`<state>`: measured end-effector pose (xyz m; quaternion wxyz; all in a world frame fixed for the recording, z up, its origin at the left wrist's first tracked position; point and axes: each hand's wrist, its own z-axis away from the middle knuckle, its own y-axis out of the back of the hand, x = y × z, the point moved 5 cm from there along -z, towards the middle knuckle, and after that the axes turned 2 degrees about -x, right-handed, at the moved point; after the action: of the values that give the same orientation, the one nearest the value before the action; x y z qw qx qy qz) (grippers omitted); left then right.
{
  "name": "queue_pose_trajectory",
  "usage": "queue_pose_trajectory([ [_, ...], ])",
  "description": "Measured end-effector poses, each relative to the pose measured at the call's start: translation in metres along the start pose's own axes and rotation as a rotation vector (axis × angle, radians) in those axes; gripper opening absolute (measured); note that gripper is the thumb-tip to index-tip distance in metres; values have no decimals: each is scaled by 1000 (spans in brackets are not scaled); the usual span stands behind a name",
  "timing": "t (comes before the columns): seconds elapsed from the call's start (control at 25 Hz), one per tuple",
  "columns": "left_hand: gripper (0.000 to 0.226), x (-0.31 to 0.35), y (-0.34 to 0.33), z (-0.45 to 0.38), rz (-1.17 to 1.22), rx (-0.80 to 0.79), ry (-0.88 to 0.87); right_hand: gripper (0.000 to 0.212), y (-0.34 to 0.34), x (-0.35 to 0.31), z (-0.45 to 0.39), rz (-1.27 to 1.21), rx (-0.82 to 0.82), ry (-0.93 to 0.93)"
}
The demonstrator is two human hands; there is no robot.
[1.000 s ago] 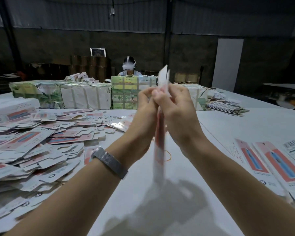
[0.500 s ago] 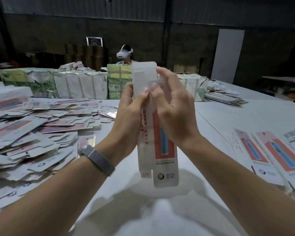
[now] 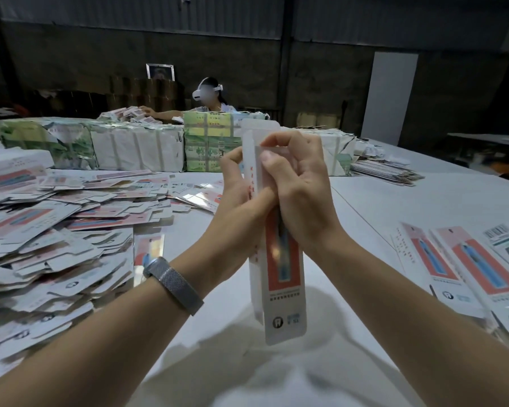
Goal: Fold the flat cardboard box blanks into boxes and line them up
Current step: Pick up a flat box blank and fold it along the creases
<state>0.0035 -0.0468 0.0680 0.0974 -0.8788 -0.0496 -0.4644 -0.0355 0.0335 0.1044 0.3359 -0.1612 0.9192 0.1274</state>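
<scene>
I hold a long, narrow white box (image 3: 284,292) with a red and blue panel upright above the white table (image 3: 394,198). My left hand (image 3: 237,195) grips its left side and my right hand (image 3: 299,186) wraps its upper front, with fingers pressed near the top flap. The top flap stands open above my fingers. A big heap of flat box blanks (image 3: 50,230) lies at my left. Three folded boxes (image 3: 467,265) lie side by side at my right.
Wrapped bundles of stock (image 3: 130,148) form a row across the middle of the table. Behind them sits a person (image 3: 209,98) wearing a white headset, reaching into a pile. A stack of flat sheets (image 3: 385,171) lies at the far right.
The box has turned from edge-on to showing its red front and has opened into a tube. My hands have closed tighter around its upper part and the view has tilted.
</scene>
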Motion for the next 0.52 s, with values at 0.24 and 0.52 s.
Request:
queue_pose_trajectory([
  [0.24,40,8,-1,-1,60,2,-84,20,-1,-2,4,-105,27,-18],
  [0.52,46,9,4,0,78,45,-49,26,-1,7,4,-360,-17,-182],
])
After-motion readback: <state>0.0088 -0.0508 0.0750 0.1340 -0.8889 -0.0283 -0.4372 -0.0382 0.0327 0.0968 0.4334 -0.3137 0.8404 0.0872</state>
